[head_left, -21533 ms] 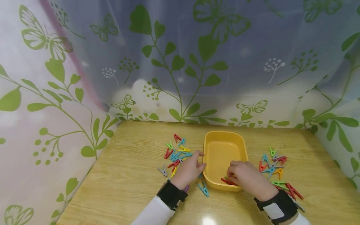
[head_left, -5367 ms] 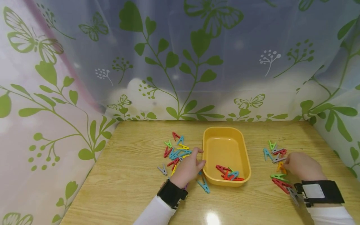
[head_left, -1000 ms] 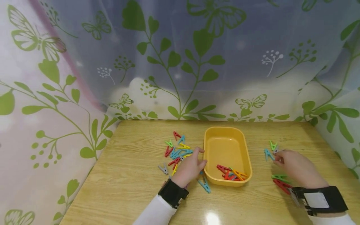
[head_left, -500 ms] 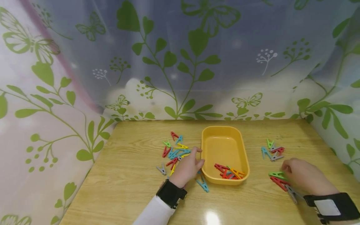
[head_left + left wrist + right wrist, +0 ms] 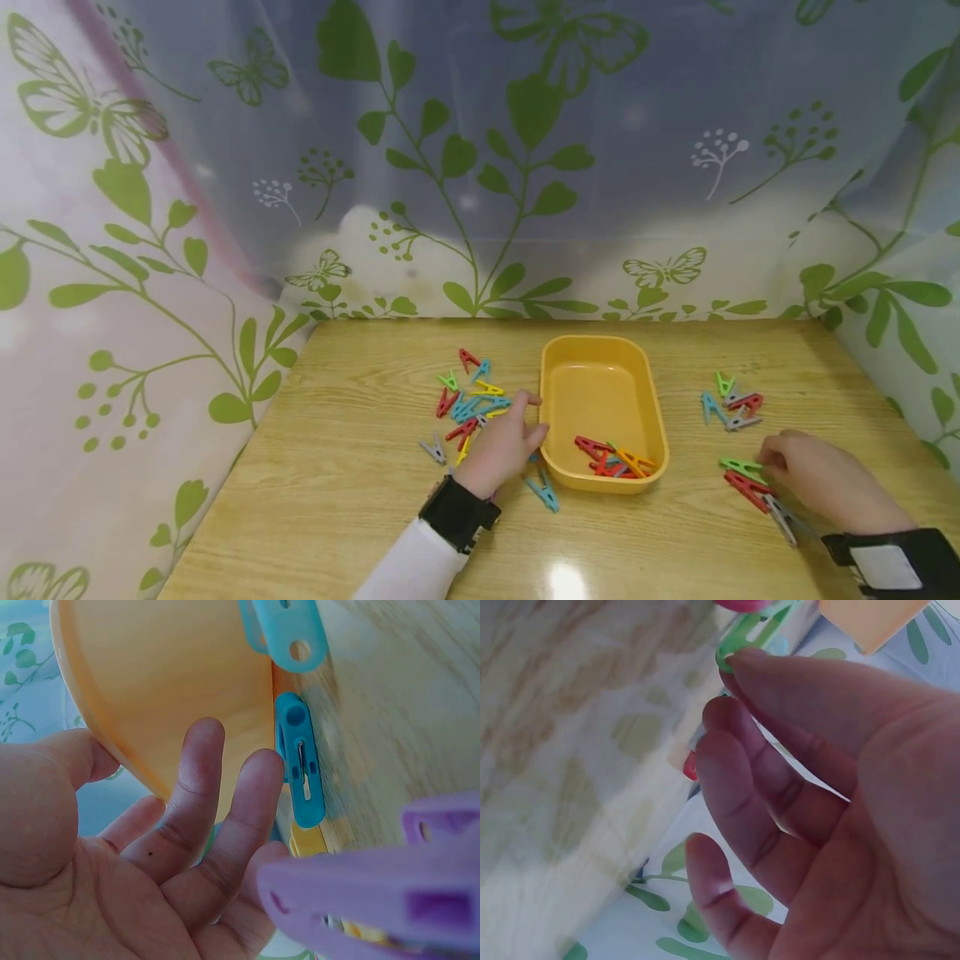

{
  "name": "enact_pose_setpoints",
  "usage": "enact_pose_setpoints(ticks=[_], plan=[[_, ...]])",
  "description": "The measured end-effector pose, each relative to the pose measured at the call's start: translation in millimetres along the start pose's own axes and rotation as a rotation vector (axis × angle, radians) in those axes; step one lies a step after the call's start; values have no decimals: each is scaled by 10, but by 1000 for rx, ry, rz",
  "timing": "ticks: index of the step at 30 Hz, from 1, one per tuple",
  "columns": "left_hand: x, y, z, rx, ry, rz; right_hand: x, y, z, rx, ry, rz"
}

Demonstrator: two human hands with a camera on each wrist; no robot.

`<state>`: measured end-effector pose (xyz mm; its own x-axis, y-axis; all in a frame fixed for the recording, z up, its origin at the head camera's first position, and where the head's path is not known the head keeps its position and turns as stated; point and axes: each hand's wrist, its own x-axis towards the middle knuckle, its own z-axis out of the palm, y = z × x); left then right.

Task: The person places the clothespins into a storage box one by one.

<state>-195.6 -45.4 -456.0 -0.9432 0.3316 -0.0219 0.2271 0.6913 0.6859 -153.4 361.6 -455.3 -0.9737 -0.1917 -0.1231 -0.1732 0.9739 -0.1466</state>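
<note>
The right hand [image 5: 832,482] was positioned at the right side of the table [image 5: 360,508], its thumb and index finger closed in a pinch on the nearer end of a green clip [image 5: 738,468]. The gap between the two fingertips was reduced to the clip's thickness; the other fingers were loosely bent and held nothing. The green clip was to the right of the yellow tray [image 5: 600,400], well apart from it, and just beside a red clip [image 5: 747,489]. Whether it had left the table could not be determined.

For a sound pick-up, a firm but light pinch was judged best, since hard squeezing might have spread or twisted the clip. A straight upward lift appeared preferable to a sideways pull, which could have dragged the red clip along. Clearance from the adjoining grey clip [image 5: 780,521] was also advisable.

The left hand [image 5: 497,450] was placed at the tray's left rim, its fingers loosely extended and gripping nothing. Light contact there was judged sufficient to steady the tray, in which several clips, including an orange clip [image 5: 633,462], lay at the near end
</note>
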Motion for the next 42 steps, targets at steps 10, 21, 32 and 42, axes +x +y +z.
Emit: enact_pose_setpoints(ticks=[10, 21, 32, 42], plan=[[5, 0, -10, 17, 4, 4, -140, -282, -208, -97, 384, -85], [-14, -11, -22, 7, 8, 7, 17, -959, -258, -15, 656, -174], [-19, -11, -18, 9, 6, 8, 234, -1368, 6, -1, 584, -280], [-9, -14, -3, 37, 12, 38, 298, -1429, 65, -16, 540, -265]])
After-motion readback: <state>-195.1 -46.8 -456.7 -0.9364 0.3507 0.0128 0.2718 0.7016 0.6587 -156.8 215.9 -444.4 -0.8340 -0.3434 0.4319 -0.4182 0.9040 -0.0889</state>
